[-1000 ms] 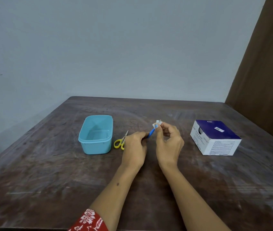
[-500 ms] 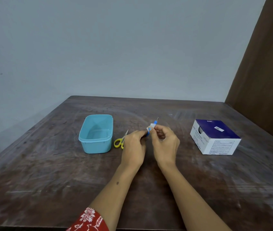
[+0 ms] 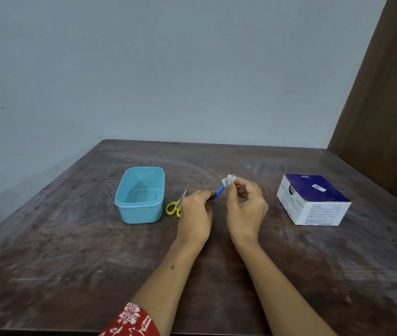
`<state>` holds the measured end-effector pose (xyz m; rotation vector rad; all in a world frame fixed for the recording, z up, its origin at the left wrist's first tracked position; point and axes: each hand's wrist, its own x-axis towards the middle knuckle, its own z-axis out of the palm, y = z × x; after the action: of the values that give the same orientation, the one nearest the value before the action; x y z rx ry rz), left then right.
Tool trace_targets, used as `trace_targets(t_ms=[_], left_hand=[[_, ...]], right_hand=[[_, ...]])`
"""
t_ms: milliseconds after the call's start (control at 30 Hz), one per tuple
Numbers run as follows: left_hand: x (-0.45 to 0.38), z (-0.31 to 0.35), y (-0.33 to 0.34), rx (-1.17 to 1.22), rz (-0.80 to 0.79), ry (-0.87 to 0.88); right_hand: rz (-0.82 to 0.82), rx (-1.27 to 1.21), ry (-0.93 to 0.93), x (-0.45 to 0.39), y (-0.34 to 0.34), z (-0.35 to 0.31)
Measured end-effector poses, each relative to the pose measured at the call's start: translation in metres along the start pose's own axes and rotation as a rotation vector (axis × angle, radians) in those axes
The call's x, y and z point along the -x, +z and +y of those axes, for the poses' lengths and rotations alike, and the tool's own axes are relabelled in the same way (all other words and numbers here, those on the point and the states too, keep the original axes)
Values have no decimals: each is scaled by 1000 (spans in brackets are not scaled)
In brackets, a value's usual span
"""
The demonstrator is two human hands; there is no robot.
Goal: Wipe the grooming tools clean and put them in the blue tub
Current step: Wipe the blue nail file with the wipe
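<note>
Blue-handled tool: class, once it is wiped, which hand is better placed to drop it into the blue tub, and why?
Probably the left hand. It already grips the blue-handled tool and is nearer the blue tub. The right hand pinches the white wipe at its tip.

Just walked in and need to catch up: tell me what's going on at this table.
A person is wiping a small blue-handled tool. The left hand grips its handle, and the right hand pinches a small white wipe around its far end. The yellow-handled scissors lie on the table beside the blue tub, which looks empty. A blue and white box sits to the right.
</note>
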<state>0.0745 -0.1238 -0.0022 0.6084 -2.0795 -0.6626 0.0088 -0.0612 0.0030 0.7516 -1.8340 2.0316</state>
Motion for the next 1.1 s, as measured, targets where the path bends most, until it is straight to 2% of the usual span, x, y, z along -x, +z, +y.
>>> trace_targets(t_ms=[67,200,367,600,767,967,1100], left_hand=[[0,-2,1,-11,-18,11],[0,-4,0,-7,-4,4],[0,-3,1,-34,-14,32],[0,-4,0,-40,-6,30],[0,-2,1,-57,-11,29],[-2,-3,-1,-37,6,31],[-2,-1,-1,-15,18,53]], right_hand=[[18,-31,16,-1,0,0],[-64,-12,35,0,2,2],[33,-51,36,-1,0,-2],[-31,-49,75,1,2,-1],[52,-67,61,-1,1,-2],[-97,-3,65,0,3,5],[-64,-4,55,0,1,3]])
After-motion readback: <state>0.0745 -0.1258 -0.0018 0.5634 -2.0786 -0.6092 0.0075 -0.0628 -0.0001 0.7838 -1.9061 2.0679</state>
